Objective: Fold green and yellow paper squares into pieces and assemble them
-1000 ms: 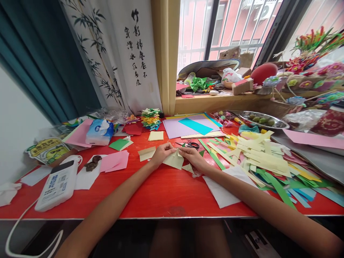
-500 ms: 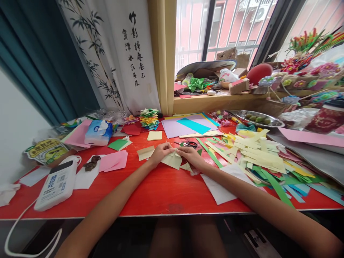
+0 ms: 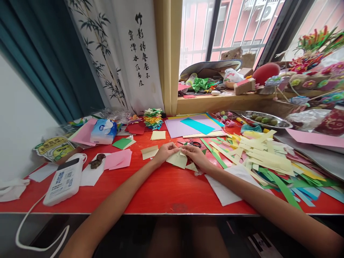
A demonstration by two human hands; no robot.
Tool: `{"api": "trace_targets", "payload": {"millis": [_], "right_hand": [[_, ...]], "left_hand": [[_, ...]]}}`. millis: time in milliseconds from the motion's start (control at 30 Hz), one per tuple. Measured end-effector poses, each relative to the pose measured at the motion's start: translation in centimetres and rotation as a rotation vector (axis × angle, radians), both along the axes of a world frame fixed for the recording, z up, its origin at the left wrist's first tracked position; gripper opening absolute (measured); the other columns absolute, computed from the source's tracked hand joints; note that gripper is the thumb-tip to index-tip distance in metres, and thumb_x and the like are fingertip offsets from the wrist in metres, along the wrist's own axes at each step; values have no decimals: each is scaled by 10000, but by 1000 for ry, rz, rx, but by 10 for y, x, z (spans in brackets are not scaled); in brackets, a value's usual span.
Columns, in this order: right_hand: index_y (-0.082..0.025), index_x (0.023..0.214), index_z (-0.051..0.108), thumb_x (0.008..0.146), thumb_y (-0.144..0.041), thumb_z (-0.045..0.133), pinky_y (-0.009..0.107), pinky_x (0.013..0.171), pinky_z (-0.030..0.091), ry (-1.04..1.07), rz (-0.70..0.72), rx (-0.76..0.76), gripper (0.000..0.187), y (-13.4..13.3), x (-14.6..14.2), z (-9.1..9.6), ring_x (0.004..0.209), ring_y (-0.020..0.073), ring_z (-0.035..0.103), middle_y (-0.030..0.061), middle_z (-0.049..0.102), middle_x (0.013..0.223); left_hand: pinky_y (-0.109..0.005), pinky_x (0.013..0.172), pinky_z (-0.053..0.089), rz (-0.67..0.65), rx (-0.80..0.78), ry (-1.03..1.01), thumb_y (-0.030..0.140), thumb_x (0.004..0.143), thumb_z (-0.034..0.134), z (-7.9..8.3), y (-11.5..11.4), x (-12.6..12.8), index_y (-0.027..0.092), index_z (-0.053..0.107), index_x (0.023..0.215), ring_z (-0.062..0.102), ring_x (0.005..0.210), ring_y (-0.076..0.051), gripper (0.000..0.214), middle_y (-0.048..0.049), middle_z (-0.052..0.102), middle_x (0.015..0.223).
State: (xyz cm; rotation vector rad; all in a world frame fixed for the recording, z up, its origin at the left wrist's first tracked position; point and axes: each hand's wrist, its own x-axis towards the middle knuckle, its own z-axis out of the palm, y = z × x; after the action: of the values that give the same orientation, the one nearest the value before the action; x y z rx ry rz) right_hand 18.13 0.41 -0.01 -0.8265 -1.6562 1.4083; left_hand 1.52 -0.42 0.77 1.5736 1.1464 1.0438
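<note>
A pale yellow sheet of paper (image 3: 177, 160), partly folded, is held between my two hands just above the red table. My left hand (image 3: 166, 153) pinches its upper left edge. On the other side, my right hand (image 3: 195, 154) grips the upper right part, the fingertips of both hands nearly meeting. The fingers cover the top of the sheet. Small pale paper scraps (image 3: 192, 167) lie beside my right hand. Behind it are scissors (image 3: 194, 144) with dark handles. Another creased yellow piece (image 3: 149, 152) rests left of my left hand.
Cut paper strips (image 3: 268, 154) are heaped on the right by a metal dish (image 3: 264, 120). A white napkin (image 3: 227, 188) lies under my right forearm. To the left are pink sheets (image 3: 118, 159), a tissue pack (image 3: 103, 131) and a white power bank-like box (image 3: 64, 182). A folded-paper stack (image 3: 153, 119) stands behind.
The whole view has shifted slightly, so things appear a little farther right. Both hands keep hold of the yellow paper, with the fingers barely moved.
</note>
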Motion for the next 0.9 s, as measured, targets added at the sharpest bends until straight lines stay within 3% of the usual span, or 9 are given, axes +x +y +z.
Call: {"api": "trace_targets", "payload": {"millis": [233, 433, 733, 900], "right_hand": [[-129, 848, 617, 720, -419, 568, 231, 554, 389, 34, -26, -24, 321, 2, 1, 0, 648, 126, 514, 38, 587, 763], [-131, 686, 552, 698, -513, 560, 221, 478, 318, 4, 52, -5, 382, 5, 2, -4, 536, 95, 436, 0, 503, 622], [-129, 684, 550, 689, -515, 570, 225, 480, 304, -53, -10, 38, 386, 7, 2, -4, 535, 91, 415, 2, 499, 629], [-133, 680, 532, 698, -522, 560, 219, 460, 300, -39, 40, -24, 390, 10, 3, -5, 497, 79, 394, -13, 462, 592]], "left_hand": [[-188, 519, 326, 43, 17, -33, 410, 699, 578, -2, 0, -1, 142, 521, 745, 455, 584, -80, 278, 20, 523, 665], [-195, 511, 331, 71, 34, -37, 406, 701, 575, -1, 0, 0, 146, 518, 747, 456, 569, -87, 270, 19, 517, 643], [-190, 515, 327, 52, 38, -13, 417, 682, 591, -6, 4, 0, 144, 532, 759, 465, 579, -86, 290, 17, 543, 658], [-190, 507, 314, 73, 43, 15, 409, 677, 596, -7, 4, -1, 145, 538, 743, 460, 571, -86, 278, 21, 546, 643]]}}
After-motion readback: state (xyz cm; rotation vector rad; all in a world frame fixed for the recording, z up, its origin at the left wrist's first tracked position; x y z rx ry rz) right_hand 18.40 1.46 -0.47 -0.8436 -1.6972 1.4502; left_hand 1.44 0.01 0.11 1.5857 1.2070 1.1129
